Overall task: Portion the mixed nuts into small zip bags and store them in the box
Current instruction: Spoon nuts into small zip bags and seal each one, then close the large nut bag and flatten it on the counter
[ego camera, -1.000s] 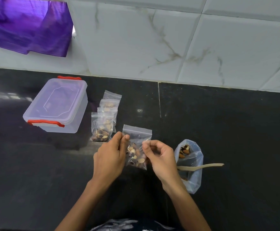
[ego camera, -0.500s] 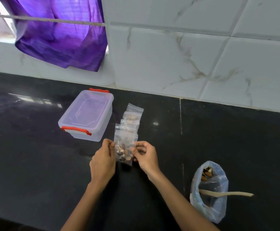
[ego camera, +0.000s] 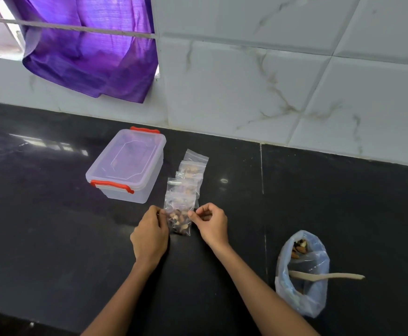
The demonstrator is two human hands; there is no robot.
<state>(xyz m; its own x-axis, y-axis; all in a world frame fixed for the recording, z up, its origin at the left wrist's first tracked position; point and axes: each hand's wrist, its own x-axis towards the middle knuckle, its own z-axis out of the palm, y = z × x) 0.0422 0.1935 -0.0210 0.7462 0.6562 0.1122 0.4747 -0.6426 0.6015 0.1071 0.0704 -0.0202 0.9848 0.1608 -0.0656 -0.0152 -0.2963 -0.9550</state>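
Zip bag (ego camera: 179, 218) w/ nuts is pinched at both sides by left hand (ego camera: 150, 235) & right hand (ego camera: 211, 225), just below row of filled bags (ego camera: 188, 177) beside closed box (ego camera: 127, 164), prob. to line it up.

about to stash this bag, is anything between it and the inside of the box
Yes: the box has its clear lid on, so it must come off first. The left hand and right hand hold the filled zip bag in front of the box. Nothing else lies on the counter between them.
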